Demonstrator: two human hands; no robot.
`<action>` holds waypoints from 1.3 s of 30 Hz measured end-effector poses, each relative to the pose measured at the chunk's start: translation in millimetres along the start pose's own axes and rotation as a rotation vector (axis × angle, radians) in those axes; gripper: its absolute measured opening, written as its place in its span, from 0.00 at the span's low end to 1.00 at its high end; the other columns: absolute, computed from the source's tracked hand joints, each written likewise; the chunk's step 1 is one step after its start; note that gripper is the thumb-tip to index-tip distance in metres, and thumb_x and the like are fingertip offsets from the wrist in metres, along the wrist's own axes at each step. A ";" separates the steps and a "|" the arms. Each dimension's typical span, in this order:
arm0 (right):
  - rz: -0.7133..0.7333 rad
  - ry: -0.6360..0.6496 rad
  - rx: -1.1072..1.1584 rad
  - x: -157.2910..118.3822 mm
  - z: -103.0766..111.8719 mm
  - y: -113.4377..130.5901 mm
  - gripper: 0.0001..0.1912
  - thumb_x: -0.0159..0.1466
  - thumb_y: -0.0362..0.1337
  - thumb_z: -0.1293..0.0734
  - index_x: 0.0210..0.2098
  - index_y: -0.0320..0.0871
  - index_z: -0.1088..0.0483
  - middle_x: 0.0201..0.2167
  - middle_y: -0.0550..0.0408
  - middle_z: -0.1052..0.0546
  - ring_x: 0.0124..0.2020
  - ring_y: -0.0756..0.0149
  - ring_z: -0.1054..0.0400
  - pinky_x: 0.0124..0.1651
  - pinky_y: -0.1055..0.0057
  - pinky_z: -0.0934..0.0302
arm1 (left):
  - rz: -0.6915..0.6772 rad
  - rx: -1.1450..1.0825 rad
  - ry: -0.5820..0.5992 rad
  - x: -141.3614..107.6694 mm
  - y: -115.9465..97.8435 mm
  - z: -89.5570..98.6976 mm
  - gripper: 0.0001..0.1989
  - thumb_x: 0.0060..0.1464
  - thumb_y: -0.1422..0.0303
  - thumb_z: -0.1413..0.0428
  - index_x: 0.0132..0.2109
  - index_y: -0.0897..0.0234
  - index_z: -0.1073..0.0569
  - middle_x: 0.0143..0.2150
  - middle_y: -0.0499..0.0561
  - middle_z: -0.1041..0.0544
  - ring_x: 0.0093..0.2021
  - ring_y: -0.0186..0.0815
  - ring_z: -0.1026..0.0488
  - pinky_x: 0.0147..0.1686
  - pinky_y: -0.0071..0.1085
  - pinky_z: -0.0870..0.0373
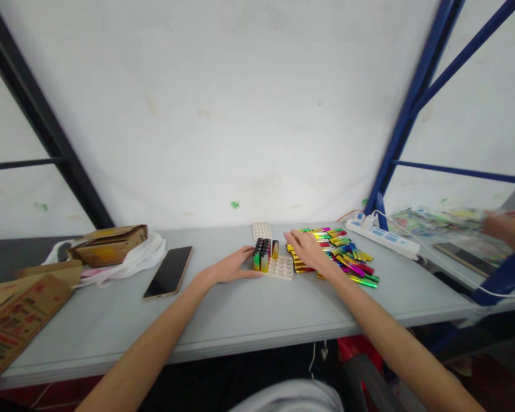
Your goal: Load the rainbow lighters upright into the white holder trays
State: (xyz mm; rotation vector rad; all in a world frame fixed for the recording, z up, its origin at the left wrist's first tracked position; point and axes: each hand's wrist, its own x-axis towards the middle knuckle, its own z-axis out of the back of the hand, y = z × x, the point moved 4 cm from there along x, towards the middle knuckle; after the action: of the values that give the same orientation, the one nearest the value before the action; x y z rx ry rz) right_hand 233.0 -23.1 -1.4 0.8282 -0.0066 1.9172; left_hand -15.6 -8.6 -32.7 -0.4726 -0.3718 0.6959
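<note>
Shiny lighters with black tops (261, 256) stand upright in the left part of a white tray with round pockets (282, 268). Around the left side of that tray is my left hand (234, 266), thumb and fingers apart, its fingertips close to the lighters. One single lighter (275, 249) stands apart from the group, a little to the right. Over the left edge of a pile of metallic coloured lighters (354, 268) is my right hand (304, 247), fingers bent down; what is under its fingertips cannot be made out. Behind the lighters lies a second white tray (261, 230).
A phone (169, 272) lies left of my left hand. Cardboard boxes (109, 245) and a white plastic bag (148, 257) are farther left. A white power strip (384, 234) and blue frame (405, 123) stand at the right, with another person's hand (506, 229) beyond.
</note>
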 end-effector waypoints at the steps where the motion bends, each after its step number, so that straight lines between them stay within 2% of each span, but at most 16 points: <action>1: -0.045 -0.023 -0.022 -0.3 8.3 -5.2 0.28 0.76 0.50 0.48 0.32 0.43 0.26 0.27 0.50 0.22 0.30 0.61 0.30 0.37 0.68 0.45 | 0.001 -0.002 0.004 0.1 0.4 -0.3 0.41 0.55 0.44 0.38 0.67 0.64 0.34 0.70 0.62 0.35 0.68 0.53 0.37 0.70 0.47 0.44; 4: -0.150 -0.052 -0.115 -2.4 28.5 -21.6 0.33 0.76 0.51 0.50 0.25 0.44 0.26 0.23 0.47 0.22 0.27 0.60 0.31 0.35 0.67 0.47 | 0.004 0.001 0.006 0.3 1.1 -0.5 0.41 0.55 0.44 0.38 0.67 0.64 0.34 0.70 0.62 0.35 0.68 0.54 0.36 0.70 0.47 0.43; 7: -0.200 -0.008 -0.216 -4.4 36.2 -34.5 0.34 0.76 0.52 0.49 0.24 0.44 0.25 0.21 0.46 0.23 0.27 0.58 0.30 0.35 0.66 0.47 | 0.012 0.006 0.004 0.5 0.9 -0.2 0.41 0.54 0.43 0.39 0.66 0.64 0.33 0.69 0.62 0.34 0.67 0.54 0.35 0.70 0.46 0.42; 10: -0.157 0.048 -0.208 -4.1 35.6 -41.6 0.28 0.74 0.51 0.43 0.29 0.43 0.22 0.25 0.47 0.20 0.30 0.57 0.28 0.36 0.67 0.44 | 0.017 0.019 0.012 0.5 -0.2 -0.2 0.41 0.55 0.42 0.39 0.66 0.64 0.33 0.69 0.62 0.34 0.67 0.53 0.35 0.70 0.46 0.43; 13: -0.034 0.104 -0.085 -4.0 37.0 -45.3 0.16 0.70 0.45 0.36 0.36 0.42 0.20 0.34 0.47 0.18 0.36 0.58 0.26 0.41 0.67 0.40 | 0.033 0.042 0.026 0.2 -0.9 -0.3 0.42 0.55 0.42 0.40 0.67 0.65 0.35 0.70 0.62 0.36 0.68 0.54 0.36 0.70 0.45 0.43; 15: -0.004 0.161 -0.006 -6.4 41.2 -49.6 0.14 0.68 0.44 0.34 0.37 0.42 0.20 0.37 0.48 0.18 0.37 0.58 0.26 0.42 0.67 0.38 | 0.045 0.046 0.032 0.0 -0.9 -0.5 0.43 0.55 0.42 0.40 0.67 0.66 0.35 0.71 0.63 0.37 0.69 0.54 0.37 0.71 0.45 0.44; 18: -0.057 0.295 0.063 -13.4 45.8 -57.4 0.12 0.65 0.45 0.30 0.38 0.43 0.20 0.37 0.50 0.18 0.37 0.58 0.26 0.40 0.67 0.38 | 0.040 0.031 0.036 -0.2 -0.8 -0.9 0.42 0.56 0.43 0.40 0.68 0.66 0.36 0.71 0.63 0.37 0.69 0.54 0.38 0.71 0.47 0.45; 21: -0.120 0.427 0.079 -19.8 42.3 -62.9 0.08 0.61 0.41 0.27 0.36 0.43 0.20 0.38 0.50 0.17 0.38 0.57 0.25 0.41 0.67 0.37 | 0.030 0.014 0.027 -0.2 -0.4 -0.9 0.42 0.56 0.44 0.39 0.68 0.65 0.36 0.71 0.64 0.37 0.69 0.54 0.38 0.71 0.48 0.45; 24: -0.115 0.464 0.066 -19.5 35.8 -64.5 0.06 0.62 0.38 0.29 0.36 0.43 0.20 0.38 0.49 0.17 0.38 0.57 0.25 0.43 0.66 0.37 | 0.030 0.012 0.020 0.0 0.2 -1.0 0.42 0.55 0.43 0.39 0.68 0.64 0.36 0.71 0.63 0.36 0.69 0.54 0.38 0.71 0.48 0.45; 26: -0.079 0.408 0.049 -15.3 34.6 -63.3 0.08 0.64 0.40 0.30 0.36 0.42 0.21 0.38 0.49 0.18 0.39 0.57 0.26 0.44 0.65 0.37 | 0.032 0.018 0.026 0.1 0.5 -1.3 0.43 0.55 0.42 0.40 0.68 0.64 0.36 0.71 0.62 0.37 0.69 0.55 0.38 0.71 0.47 0.45; 30: -0.095 0.113 0.162 -6.2 41.4 -58.2 0.15 0.64 0.49 0.30 0.38 0.43 0.24 0.40 0.48 0.19 0.40 0.58 0.27 0.45 0.65 0.36 | 0.035 0.022 0.033 0.3 -0.6 -1.2 0.44 0.55 0.42 0.40 0.68 0.65 0.37 0.71 0.62 0.38 0.69 0.54 0.39 0.71 0.46 0.45; 32: -0.166 0.002 0.347 -4.9 42.0 -54.8 0.19 0.63 0.54 0.30 0.38 0.44 0.28 0.36 0.52 0.21 0.36 0.61 0.28 0.41 0.66 0.36 | 0.040 0.009 0.030 0.2 -1.7 -0.5 0.44 0.55 0.43 0.39 0.68 0.66 0.36 0.71 0.63 0.37 0.69 0.55 0.38 0.71 0.46 0.44; 35: -0.309 -0.068 0.702 -5.0 35.5 -48.3 0.24 0.59 0.58 0.28 0.35 0.45 0.33 0.26 0.60 0.26 0.27 0.67 0.32 0.34 0.69 0.36 | 0.048 0.007 0.030 0.1 -3.3 0.0 0.43 0.54 0.43 0.39 0.68 0.67 0.36 0.70 0.64 0.37 0.69 0.55 0.38 0.71 0.47 0.44; 39: -0.485 -0.095 1.125 -5.2 23.1 -39.5 0.24 0.52 0.54 0.21 0.32 0.45 0.33 0.27 0.62 0.28 0.29 0.68 0.29 0.40 0.67 0.30 | 0.039 0.023 0.035 0.5 -2.8 -1.1 0.44 0.55 0.43 0.39 0.68 0.68 0.36 0.70 0.64 0.37 0.69 0.54 0.38 0.71 0.46 0.45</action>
State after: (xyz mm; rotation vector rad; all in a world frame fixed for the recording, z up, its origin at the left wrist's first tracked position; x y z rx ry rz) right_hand 278.4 -15.8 0.0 1.4637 1.1888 1.3107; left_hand -13.3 -10.5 -32.1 -0.4710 -0.3223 0.7277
